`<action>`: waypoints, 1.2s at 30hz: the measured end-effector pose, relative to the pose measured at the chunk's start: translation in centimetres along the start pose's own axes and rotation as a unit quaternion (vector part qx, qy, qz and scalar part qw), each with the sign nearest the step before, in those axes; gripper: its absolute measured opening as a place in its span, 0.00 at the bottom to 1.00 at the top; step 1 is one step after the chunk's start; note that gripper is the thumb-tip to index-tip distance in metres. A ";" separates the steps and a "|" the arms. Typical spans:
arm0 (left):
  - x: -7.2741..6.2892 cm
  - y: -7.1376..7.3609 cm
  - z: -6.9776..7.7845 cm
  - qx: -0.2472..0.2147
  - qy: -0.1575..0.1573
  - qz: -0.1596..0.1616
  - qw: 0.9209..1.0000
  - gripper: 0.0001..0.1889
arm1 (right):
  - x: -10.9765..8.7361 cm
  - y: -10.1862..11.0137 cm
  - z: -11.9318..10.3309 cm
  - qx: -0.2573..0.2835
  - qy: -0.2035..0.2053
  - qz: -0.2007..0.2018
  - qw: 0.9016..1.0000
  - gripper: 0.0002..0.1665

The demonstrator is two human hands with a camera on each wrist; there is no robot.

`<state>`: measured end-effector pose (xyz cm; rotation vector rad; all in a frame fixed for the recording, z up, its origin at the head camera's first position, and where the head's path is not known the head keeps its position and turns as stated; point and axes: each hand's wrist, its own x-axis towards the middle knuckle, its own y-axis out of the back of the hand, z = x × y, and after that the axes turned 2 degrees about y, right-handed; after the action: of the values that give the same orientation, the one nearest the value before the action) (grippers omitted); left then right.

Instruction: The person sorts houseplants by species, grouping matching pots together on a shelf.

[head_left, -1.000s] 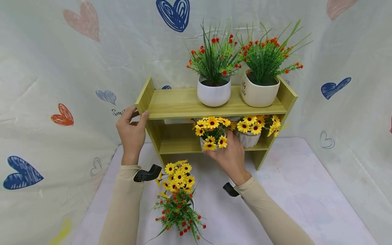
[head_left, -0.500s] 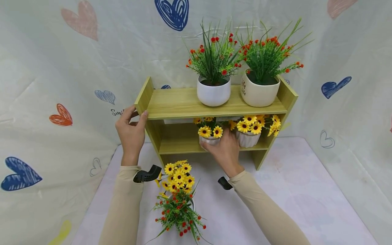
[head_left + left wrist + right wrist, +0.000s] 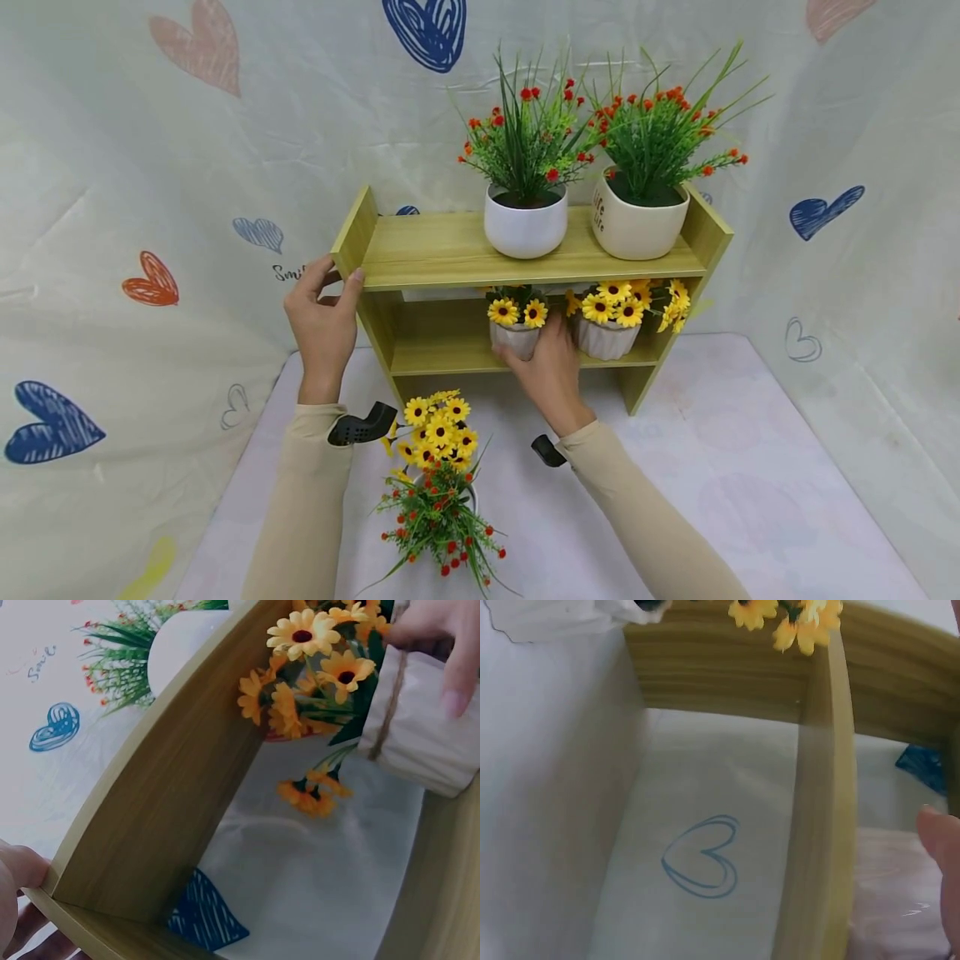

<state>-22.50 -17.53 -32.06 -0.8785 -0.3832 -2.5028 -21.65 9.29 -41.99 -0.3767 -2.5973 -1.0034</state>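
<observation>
Pot (image 3: 516,338) of yellow flowers (image 3: 504,312) is inside the shelf (image 3: 427,246), at its lower board, clasped by the right hand (image 3: 549,368). Behind, the cloth (image 3: 97,158) shows "Smi", the rest hidden by the left hand (image 3: 322,333), which pinches the shelf's left end. On top, a cream pot (image 3: 641,232) bears dark lettering (image 3: 598,212), seemingly "Life" twice, partly turned away.

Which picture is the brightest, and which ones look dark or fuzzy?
Head view: brightest and fairly sharp, so the right hand and its flowerpot show clearly. Left wrist view: dimmer, the wooden shelf darker inside than on its edge. Right wrist view: dim and soft, the blue heart slightly fuzzy.
</observation>
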 end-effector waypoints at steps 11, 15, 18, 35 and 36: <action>0.0 0.0 -0.1 -0.003 -0.003 0.002 1.000 0.15 | -8.3 2.0 1.9 0.013 0.065 -0.041 0.997 0.58; 0.0 0.0 -0.1 -0.003 -0.004 0.002 1.000 0.15 | -11.6 1.2 3.6 0.021 0.069 -0.075 0.995 0.53; 0.0 -0.1 -0.2 -0.002 -0.004 0.004 1.000 0.14 | -13.7 0.4 4.7 0.037 0.055 -0.134 0.989 0.51; 0.1 -0.1 -0.2 -0.006 -0.006 0.005 1.000 0.14 | -18.7 -4.3 5.2 0.108 0.079 -0.361 0.923 0.58; 0.1 -0.1 -0.2 -0.006 -0.007 0.003 1.000 0.14 | -18.8 -4.6 5.1 0.124 0.074 -0.364 0.920 0.59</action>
<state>-22.71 -17.51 -32.17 -0.9014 -0.3699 -2.4961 -7.23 7.20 -55.71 0.7563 -2.7031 -0.8264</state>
